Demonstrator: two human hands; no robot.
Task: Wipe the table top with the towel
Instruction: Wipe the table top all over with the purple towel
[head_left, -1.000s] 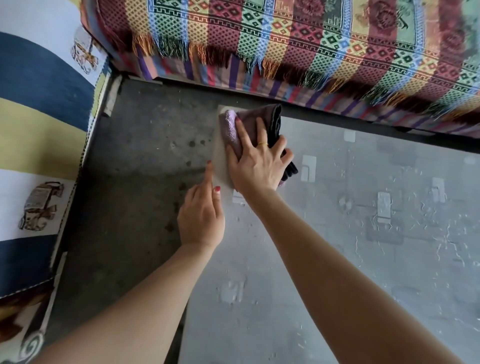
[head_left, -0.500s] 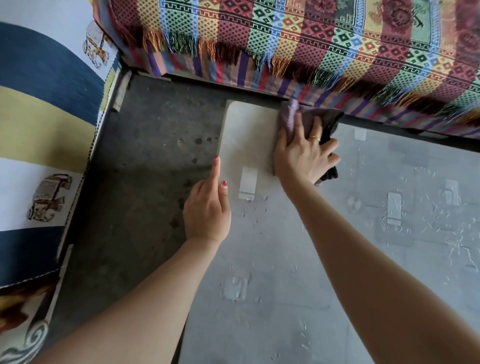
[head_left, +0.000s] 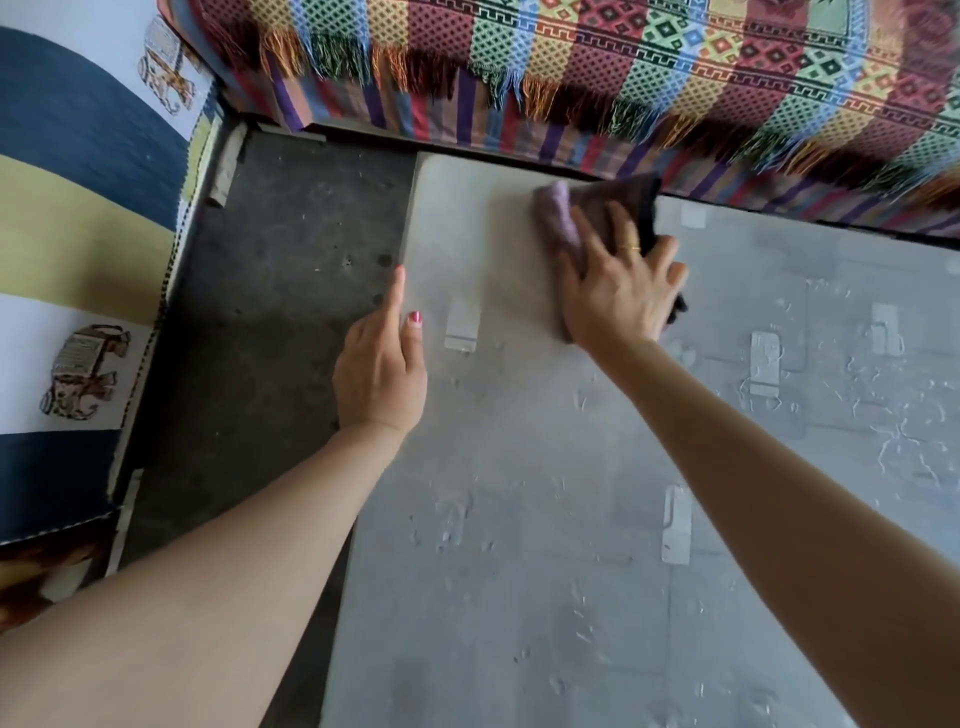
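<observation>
Right hand: right hand (head_left: 621, 291) presses flat, fingers spread, on a crumpled purple-and-dark cloth towel (head_left: 587, 218) at upper centre.
Left hand: left hand (head_left: 382, 369) rests at the grey scuffed table top (head_left: 519, 519) edge (forefinger extended, holding nothing).

Single head view, looking steeply down, close over table top (head_left: 519, 519); wide-angle, edges bowed.
</observation>
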